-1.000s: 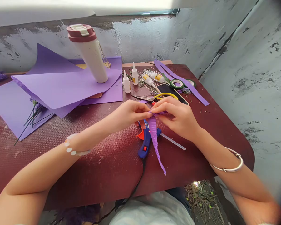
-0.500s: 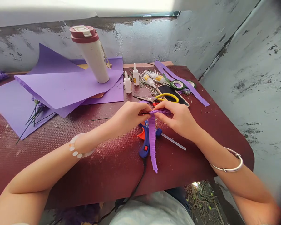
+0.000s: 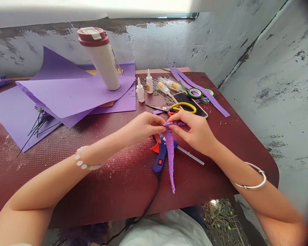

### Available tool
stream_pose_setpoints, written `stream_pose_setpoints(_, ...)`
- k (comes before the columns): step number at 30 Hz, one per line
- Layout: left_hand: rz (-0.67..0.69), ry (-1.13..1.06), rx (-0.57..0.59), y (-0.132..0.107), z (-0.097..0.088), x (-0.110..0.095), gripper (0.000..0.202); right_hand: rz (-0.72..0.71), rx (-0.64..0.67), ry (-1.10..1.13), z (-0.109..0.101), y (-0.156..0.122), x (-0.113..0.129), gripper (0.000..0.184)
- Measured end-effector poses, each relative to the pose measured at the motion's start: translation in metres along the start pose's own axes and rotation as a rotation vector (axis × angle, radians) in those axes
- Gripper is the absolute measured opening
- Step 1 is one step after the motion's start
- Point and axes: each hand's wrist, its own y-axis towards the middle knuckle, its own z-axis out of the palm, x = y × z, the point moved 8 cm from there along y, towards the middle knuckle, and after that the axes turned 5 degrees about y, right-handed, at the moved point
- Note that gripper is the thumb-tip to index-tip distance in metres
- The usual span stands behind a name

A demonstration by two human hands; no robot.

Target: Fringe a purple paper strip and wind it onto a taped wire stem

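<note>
A purple fringed strip [image 3: 170, 153] hangs from between my two hands, its lower end dangling over the table front. My left hand [image 3: 148, 125] pinches the rolled end of it between thumb and fingers. Close beside those fingertips, my right hand [image 3: 196, 129] grips the same roll, and a fringed purple part shows under its fingers. Any stem inside the roll is hidden by my fingers. Behind the strip lies a blue glue gun [image 3: 158, 165] with an orange trigger, a lit red switch and a clear glue stick [image 3: 191, 155] poking out at the right.
Yellow-handled scissors [image 3: 186, 107] lie on a phone [image 3: 192, 102] just beyond my hands. Glue bottles [image 3: 140, 92], thin stems and green tape rolls [image 3: 194, 93] sit farther back. A tumbler [image 3: 105, 65] stands on purple sheets [image 3: 77, 97] at left. The gun's cord [image 3: 154, 201] crosses the front edge.
The hanging strip has twisted to a narrower shape and its lower end has swung slightly right. A dark stem seen at my left fingers before no longer shows. Both hands stay nearly in place.
</note>
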Motion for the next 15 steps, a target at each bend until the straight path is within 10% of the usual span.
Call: stream_pose_setpoints(15,0.0,-0.046,0.126,-0.006,-0.008,-0.011,0.016,-0.379,-0.08,-0.281,-0.005,-0.007,0.023,0.012)
